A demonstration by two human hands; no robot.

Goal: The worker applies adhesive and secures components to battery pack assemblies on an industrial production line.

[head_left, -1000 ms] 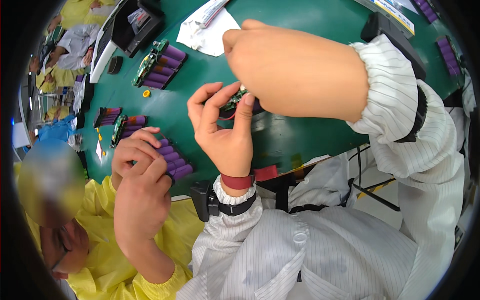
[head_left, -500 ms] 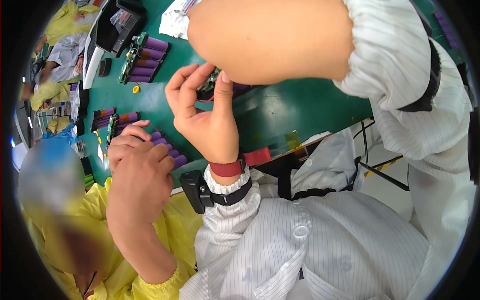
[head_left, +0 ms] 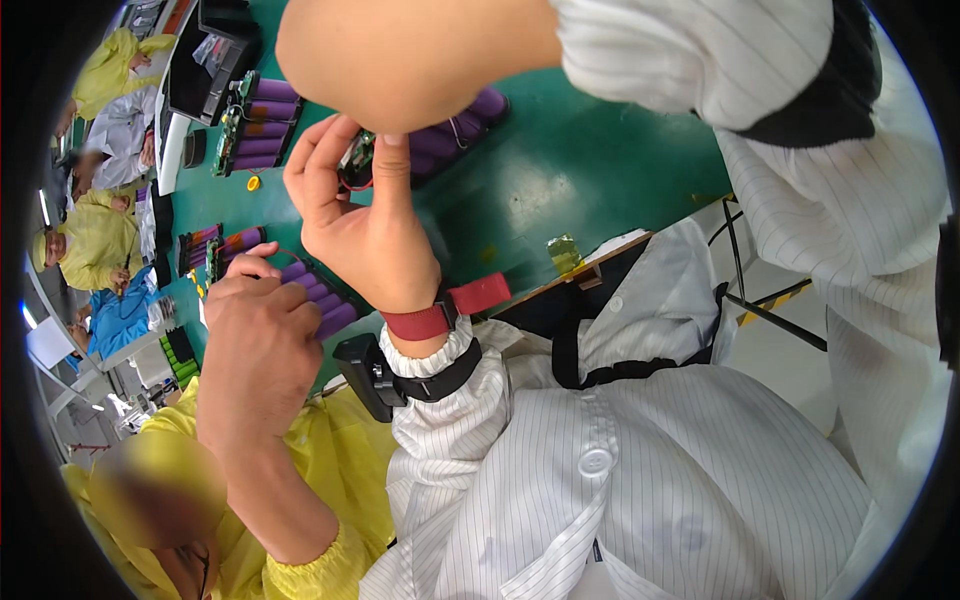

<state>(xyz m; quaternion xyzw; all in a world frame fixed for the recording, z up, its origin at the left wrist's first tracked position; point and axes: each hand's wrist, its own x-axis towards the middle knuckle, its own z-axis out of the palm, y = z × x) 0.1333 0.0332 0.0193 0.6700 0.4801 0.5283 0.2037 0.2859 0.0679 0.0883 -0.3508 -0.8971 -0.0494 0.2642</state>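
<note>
My left hand (head_left: 360,230) is raised over the green table (head_left: 560,180), its fingertips pinched on a small green circuit board (head_left: 355,158) with thin wires. The board belongs to a purple battery pack (head_left: 465,125) lying on the table just behind it. My right forearm (head_left: 420,50) crosses the top of the view above the board. Its hand is hidden, so its grip does not show. A red band (head_left: 415,322) and a black strap (head_left: 400,380) sit on my left wrist.
A co-worker in yellow at the left has both hands (head_left: 250,330) on another purple battery pack (head_left: 325,305). More purple packs with green boards (head_left: 255,125) and a black tray (head_left: 210,60) lie farther left. Other people work along the far left.
My right forearm has risen and now covers more of the top of the view. My left hand stays pinched on the board and fills more of the picture, as the camera has come closer.
</note>
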